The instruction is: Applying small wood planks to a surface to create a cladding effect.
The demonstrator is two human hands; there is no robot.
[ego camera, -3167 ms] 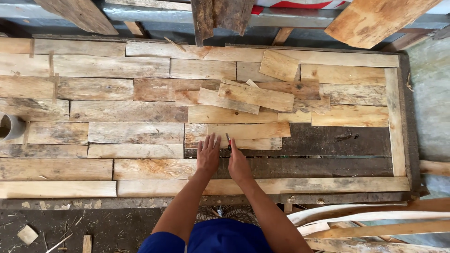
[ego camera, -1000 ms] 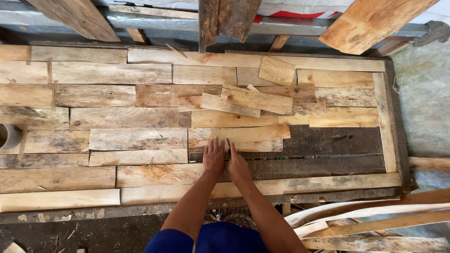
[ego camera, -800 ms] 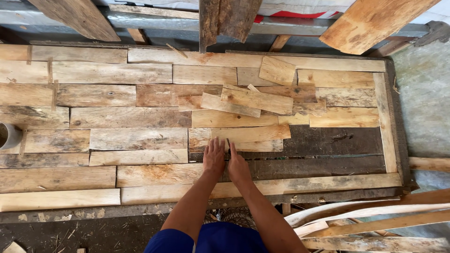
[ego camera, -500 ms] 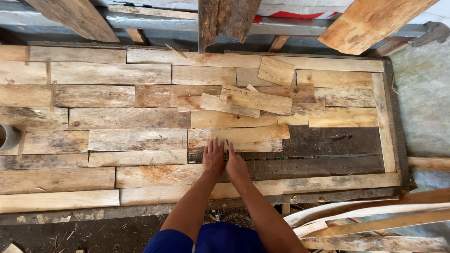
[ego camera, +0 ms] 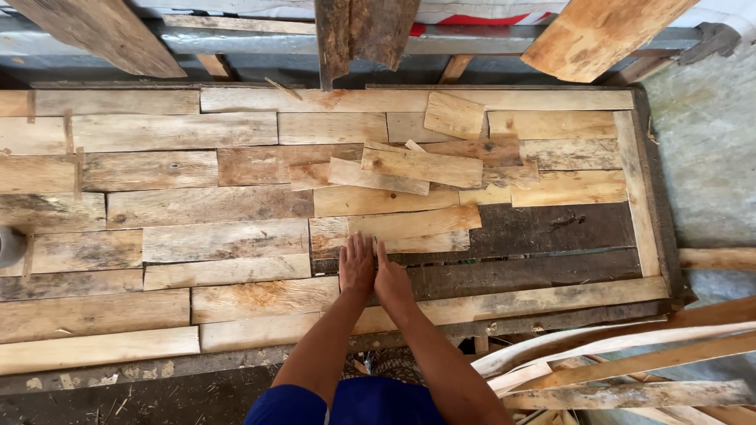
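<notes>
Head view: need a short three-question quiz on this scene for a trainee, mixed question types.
1. True or false: both hands lie flat, side by side, on the wooden panel.
2. Where is the dark unfilled patch of the panel, seen from the person?
A. far left corner
B. right of the hands
C. under the left forearm
3. Fill in: several loose boards lie slanted on top of the laid ones, ____ the hands as seen from the person.

Key
1. True: left hand and right hand rest palms down, fingers on a pale board, holding nothing.
2. B
3. beyond
</notes>
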